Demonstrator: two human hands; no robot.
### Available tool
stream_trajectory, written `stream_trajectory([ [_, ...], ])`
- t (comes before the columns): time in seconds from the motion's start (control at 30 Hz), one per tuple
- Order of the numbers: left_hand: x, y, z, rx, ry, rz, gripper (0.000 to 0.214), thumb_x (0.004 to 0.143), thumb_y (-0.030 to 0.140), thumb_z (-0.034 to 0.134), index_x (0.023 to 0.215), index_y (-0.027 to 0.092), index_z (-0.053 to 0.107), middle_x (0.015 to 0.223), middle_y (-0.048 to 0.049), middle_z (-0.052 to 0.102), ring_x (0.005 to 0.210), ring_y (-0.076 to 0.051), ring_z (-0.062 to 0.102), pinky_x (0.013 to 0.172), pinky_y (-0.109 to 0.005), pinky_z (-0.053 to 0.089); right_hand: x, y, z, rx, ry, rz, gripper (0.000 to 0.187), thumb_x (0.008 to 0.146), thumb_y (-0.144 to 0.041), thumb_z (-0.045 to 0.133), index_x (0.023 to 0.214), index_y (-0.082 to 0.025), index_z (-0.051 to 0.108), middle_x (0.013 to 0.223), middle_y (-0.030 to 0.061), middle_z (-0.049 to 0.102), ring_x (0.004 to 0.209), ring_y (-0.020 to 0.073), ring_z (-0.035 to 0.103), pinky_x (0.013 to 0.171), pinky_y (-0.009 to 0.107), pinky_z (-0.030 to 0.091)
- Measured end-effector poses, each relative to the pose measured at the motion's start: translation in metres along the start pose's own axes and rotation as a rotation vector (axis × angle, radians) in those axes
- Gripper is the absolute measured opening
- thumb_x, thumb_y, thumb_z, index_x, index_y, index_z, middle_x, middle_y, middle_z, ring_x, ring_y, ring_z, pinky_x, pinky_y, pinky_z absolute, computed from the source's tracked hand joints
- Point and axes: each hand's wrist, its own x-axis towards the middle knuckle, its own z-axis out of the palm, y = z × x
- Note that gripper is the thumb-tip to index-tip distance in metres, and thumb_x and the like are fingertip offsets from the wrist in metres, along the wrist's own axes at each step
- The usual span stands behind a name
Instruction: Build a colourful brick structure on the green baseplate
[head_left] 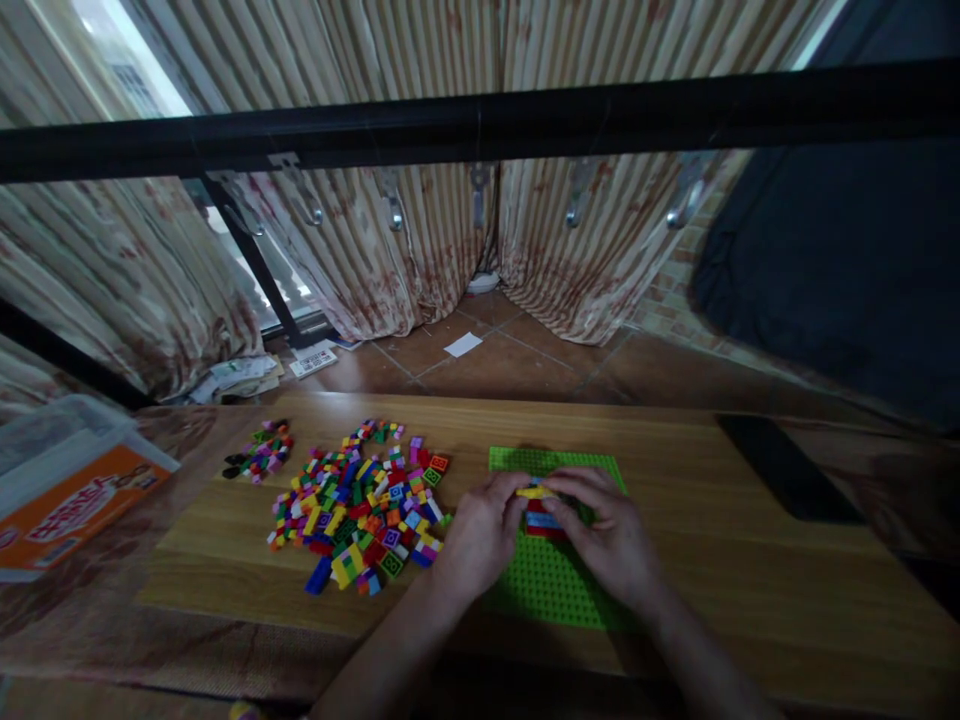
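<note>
A: Both hands are in close over the green baseplate (pixel 551 590)! The left hand (pixel 484 530) comes to the yellow piece (pixel 534 492) from one side, the right hand (pixel 611 530) from the other.

B: And how's the grip?

A: Nearly closed, both of them, a small pinch of thumb and fingers at either end of that yellow piece. Whether it's one brick or several, I can't tell; the fingers cover too much.

B: Where is it exactly?

A: Above the baseplate's far half, just beyond the red and light-blue bricks (pixel 543 520). Is it touching anything underneath? Can't tell from this angle.

B: So what makes for good handling here?

A: I'd say light, even pressure from both sides, so the piece doesn't tip or pop loose. Keep the fingertips off the studs and the underside, square it by eye, and push straight, never at a slant. That right thumb sits close to the red and light-blue bricks, so mind a knock.

B: And the big loose pile (pixel 367 500)?

A: On the wooden tabletop (pixel 712 580), left of the baseplate, well spread, near the left wrist. A careless elbow could scatter it!
</note>
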Motion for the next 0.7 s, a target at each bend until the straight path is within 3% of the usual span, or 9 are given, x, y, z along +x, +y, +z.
stream_trajectory([
  [0.23,0.001,-0.001,0.009,-0.056,0.044,-0.008,0.025,0.091,0.018,0.051,0.114,0.023,0.06,0.108,-0.0031,0.069,0.099,-0.016,0.065,0.09,-0.029,0.052,0.003,0.004,-0.002,-0.098,-0.042,-0.017,0.019,0.09,-0.035,0.054,0.09,-0.028,0.071,0.098,0.0048,0.067,0.098,0.0234,0.057,0.087,0.042,0.046],
  [0.4,-0.002,-0.002,0.008,0.031,0.112,-0.1,0.024,0.088,0.015,0.053,0.11,0.02,0.061,0.102,-0.005,0.068,0.091,-0.017,0.066,0.083,-0.03,0.054,0.004,0.008,-0.009,-0.139,-0.017,0.019,0.015,0.088,-0.031,0.057,0.088,-0.027,0.071,0.099,0.0047,0.066,0.099,0.0238,0.056,0.088,0.042,0.046],
  [0.7,-0.007,0.006,0.014,0.19,0.02,-0.14,0.025,0.091,0.02,0.047,0.106,0.024,0.066,0.095,-0.0037,0.067,0.085,-0.016,0.066,0.074,-0.025,0.052,0.003,0.009,-0.005,-0.171,0.033,0.087,0.008,0.08,-0.021,0.062,0.08,-0.024,0.069,0.103,0.0052,0.063,0.102,0.0227,0.055,0.092,0.041,0.045],
])
